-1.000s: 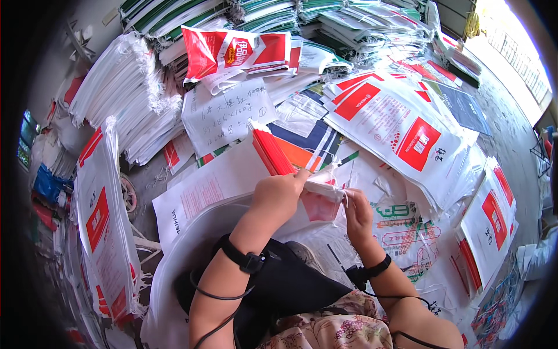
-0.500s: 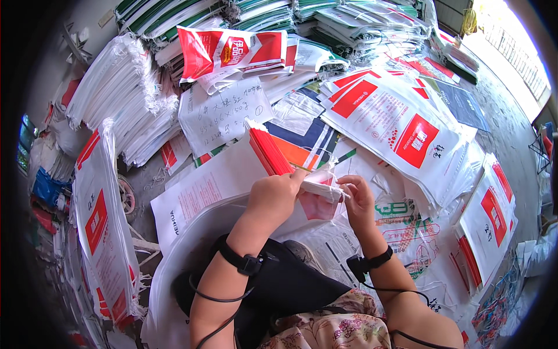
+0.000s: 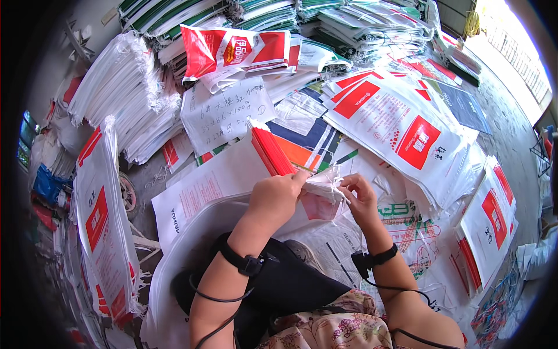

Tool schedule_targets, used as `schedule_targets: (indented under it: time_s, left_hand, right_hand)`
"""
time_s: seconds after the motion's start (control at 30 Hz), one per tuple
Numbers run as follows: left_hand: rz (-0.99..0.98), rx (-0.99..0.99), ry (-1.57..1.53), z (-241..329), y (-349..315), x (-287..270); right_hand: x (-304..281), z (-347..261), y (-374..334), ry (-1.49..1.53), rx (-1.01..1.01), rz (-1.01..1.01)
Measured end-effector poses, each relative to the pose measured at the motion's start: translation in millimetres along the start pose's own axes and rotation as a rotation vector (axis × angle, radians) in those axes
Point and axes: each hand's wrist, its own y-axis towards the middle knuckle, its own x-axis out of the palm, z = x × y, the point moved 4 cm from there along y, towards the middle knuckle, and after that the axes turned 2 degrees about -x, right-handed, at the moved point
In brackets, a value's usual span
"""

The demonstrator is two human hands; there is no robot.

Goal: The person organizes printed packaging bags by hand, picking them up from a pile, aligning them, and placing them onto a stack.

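Note:
A thick bundle of white woven sacks (image 3: 203, 189) with red printing lies bent across my lap and the pile in front of me. Its red folded edges (image 3: 272, 152) face up just beyond my left hand. My left hand (image 3: 275, 199) is closed around the end of the bundle, with the index finger along the top. At the bundle's frayed white end (image 3: 328, 185), my right hand (image 3: 359, 196) has its fingertips pinched together on loose white threads. How many threads it holds is too fine to make out.
Flat red-and-white sack stacks lie at the right (image 3: 401, 128), far right (image 3: 487, 224) and left (image 3: 100, 224). Tall sack piles (image 3: 125, 93) stand behind. A handwritten white sheet (image 3: 225, 109) lies ahead. Tangled strings (image 3: 497, 308) are at the lower right.
My right hand has shifted slightly right, away from the bundle's frayed end. My left hand keeps its hold in nearly the same place.

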Motion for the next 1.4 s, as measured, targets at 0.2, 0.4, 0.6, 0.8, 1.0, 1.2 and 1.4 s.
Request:
schedule_targets:
  time_s: [0.2,0.4,0.6,0.8,1.0,1.2,1.4]
  left_hand:
    - [-0.006,0.003,0.001,2.3,0.3,-1.5]
    - [0.001,0.01,0.007,2.4,-1.2,0.2]
    - [-0.016,0.005,0.005,1.0,-0.1,1.8]
    - [-0.03,0.005,0.022,1.8,-1.6,1.7]
    - [-0.008,0.004,0.016,2.7,-1.1,3.2]
    - [-0.021,-0.008,0.015,0.5,-0.5,6.5]
    - [0.045,-0.035,-0.023,-8.7,-5.6,-1.4]
  right_hand:
    - [6.1,8.7,-3.7,0.486,0.435,0.049]
    - [11.4,4.0,6.7,0.295,0.311,-0.036]
    - [0.1,13.7,3.5,0.044,0.003,-0.019]
    - [15.3,5.0,9.3,0.295,0.399,-0.092]
    - [6.4,-13.9,23.1,-0.092,-0.071,-0.077]
    - [11.1,16.8,4.5,0.154,0.277,0.008]
    - [11.3,25.3,-0.4,0.455,0.194,-0.01]
